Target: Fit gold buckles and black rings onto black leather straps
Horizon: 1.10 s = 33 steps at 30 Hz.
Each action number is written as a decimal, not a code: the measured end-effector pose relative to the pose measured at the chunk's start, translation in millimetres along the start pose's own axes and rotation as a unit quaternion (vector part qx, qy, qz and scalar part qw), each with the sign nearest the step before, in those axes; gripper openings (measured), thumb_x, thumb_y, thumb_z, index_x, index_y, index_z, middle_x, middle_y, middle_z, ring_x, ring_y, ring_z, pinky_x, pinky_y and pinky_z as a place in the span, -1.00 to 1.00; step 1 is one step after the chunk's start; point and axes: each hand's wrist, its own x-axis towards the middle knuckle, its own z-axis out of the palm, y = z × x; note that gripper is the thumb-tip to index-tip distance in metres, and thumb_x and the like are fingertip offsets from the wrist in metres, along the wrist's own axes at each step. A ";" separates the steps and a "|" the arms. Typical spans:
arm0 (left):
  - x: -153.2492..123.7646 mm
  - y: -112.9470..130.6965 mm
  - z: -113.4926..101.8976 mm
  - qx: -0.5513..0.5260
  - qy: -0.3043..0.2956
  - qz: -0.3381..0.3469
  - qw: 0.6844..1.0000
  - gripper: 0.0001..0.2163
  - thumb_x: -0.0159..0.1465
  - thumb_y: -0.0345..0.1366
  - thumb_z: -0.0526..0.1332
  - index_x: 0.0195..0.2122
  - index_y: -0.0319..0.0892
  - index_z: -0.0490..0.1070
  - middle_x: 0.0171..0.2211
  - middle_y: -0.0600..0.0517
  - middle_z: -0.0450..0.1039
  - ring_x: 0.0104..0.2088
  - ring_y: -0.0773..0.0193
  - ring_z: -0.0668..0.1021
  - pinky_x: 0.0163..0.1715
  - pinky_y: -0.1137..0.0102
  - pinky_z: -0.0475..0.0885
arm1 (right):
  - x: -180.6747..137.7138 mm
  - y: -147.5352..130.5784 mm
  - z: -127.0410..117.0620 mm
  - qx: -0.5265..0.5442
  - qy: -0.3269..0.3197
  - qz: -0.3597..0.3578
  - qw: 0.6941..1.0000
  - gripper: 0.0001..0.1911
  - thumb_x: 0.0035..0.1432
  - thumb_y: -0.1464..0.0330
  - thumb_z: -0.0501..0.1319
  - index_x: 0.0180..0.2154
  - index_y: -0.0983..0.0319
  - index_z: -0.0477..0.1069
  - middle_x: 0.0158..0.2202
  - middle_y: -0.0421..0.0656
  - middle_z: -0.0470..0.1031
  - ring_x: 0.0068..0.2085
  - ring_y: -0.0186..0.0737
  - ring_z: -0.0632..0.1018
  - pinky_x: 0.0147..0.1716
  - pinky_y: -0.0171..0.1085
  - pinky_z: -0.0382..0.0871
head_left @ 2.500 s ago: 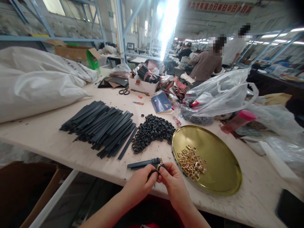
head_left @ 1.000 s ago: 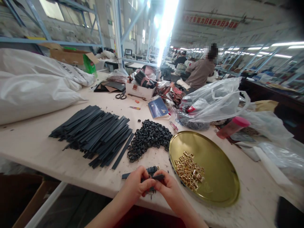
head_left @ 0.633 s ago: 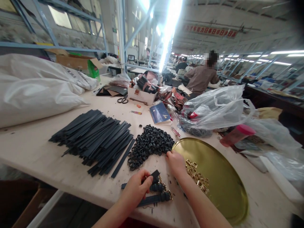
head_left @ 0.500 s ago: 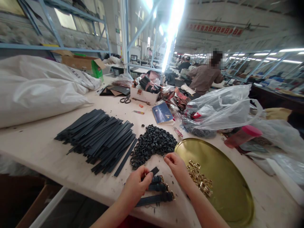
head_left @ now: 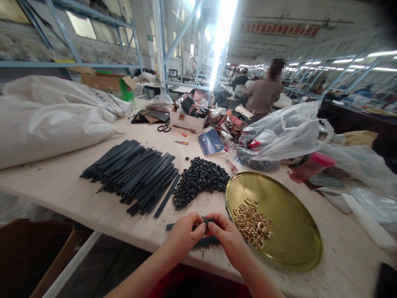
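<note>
My left hand (head_left: 183,234) and my right hand (head_left: 226,236) meet at the table's near edge, both pinched on a short black strap (head_left: 203,221) held between the fingertips. More finished black straps (head_left: 207,241) lie on the table under my hands. A pile of black loops (head_left: 198,182) sits just beyond my hands. To the right, a round gold tray (head_left: 288,244) holds several gold buckles (head_left: 252,222). A stack of long black strips (head_left: 133,174) lies to the left.
White sacks (head_left: 46,120) fill the table's left end. A clear plastic bag (head_left: 282,134), a pink-capped bottle (head_left: 310,165), a blue booklet (head_left: 211,142), scissors (head_left: 163,128) and a white box (head_left: 186,120) lie farther back. A person in brown (head_left: 263,95) stands beyond. A cardboard box (head_left: 27,256) is below left.
My right hand reached out to the pile of black loops, then came back to my left hand. Both hands now pinch the strap together again.
</note>
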 end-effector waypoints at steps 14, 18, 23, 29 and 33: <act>-11.5 -7.4 0.8 -0.098 0.005 0.010 0.995 -0.84 0.14 -0.29 0.09 -0.24 -0.16 0.20 -0.48 0.11 0.44 -0.46 0.31 0.47 -0.46 0.48 0.28 | -11.2 0.2 11.1 0.136 -0.006 0.008 0.991 -0.65 0.06 0.09 0.14 -0.38 0.25 0.45 -0.44 -0.17 0.44 -0.46 -0.34 0.39 -0.40 -0.30 0.29; -12.1 -8.1 -1.9 -0.019 0.016 -0.021 0.999 -0.83 0.12 -0.20 0.12 -0.29 -0.15 0.24 -0.52 0.12 0.43 -0.52 0.32 0.44 -0.52 0.49 0.23 | -9.3 4.7 12.2 0.120 -0.028 0.052 0.991 -0.75 -0.02 0.20 0.27 -0.31 0.21 0.42 -0.45 -0.25 0.39 -0.49 -0.43 0.32 -0.49 -0.41 0.19; -10.5 -6.1 -5.4 0.062 0.029 -0.050 0.996 -0.82 0.08 -0.17 0.15 -0.38 -0.16 0.31 -0.48 0.07 0.45 -0.45 0.27 0.46 -0.46 0.47 0.25 | -10.3 8.8 12.8 0.147 -0.108 0.120 0.976 -0.69 -0.09 0.18 0.31 -0.36 0.27 0.39 -0.50 -0.25 0.33 -0.51 -0.43 0.28 -0.53 -0.41 0.15; -11.2 -2.7 -5.9 -0.006 -0.001 -0.036 0.999 -0.82 0.06 -0.22 0.17 -0.37 -0.21 0.38 -0.46 0.06 0.45 -0.42 0.28 0.44 -0.43 0.46 0.26 | -11.9 5.4 12.0 0.128 -0.090 0.062 0.986 -0.73 -0.13 0.24 0.34 -0.49 0.22 0.29 -0.49 -0.26 0.33 -0.41 -0.33 0.35 -0.37 -0.35 0.21; -15.4 2.3 -5.9 -0.152 -0.060 -0.075 0.984 -0.76 0.05 -0.17 0.18 -0.35 -0.25 0.36 -0.51 0.09 0.40 -0.55 0.38 0.36 -0.59 0.51 0.22 | -11.3 3.1 15.0 0.099 -0.055 0.039 0.993 -0.68 -0.07 0.13 0.26 -0.52 0.21 0.23 -0.54 -0.26 0.33 -0.45 -0.31 0.36 -0.40 -0.31 0.23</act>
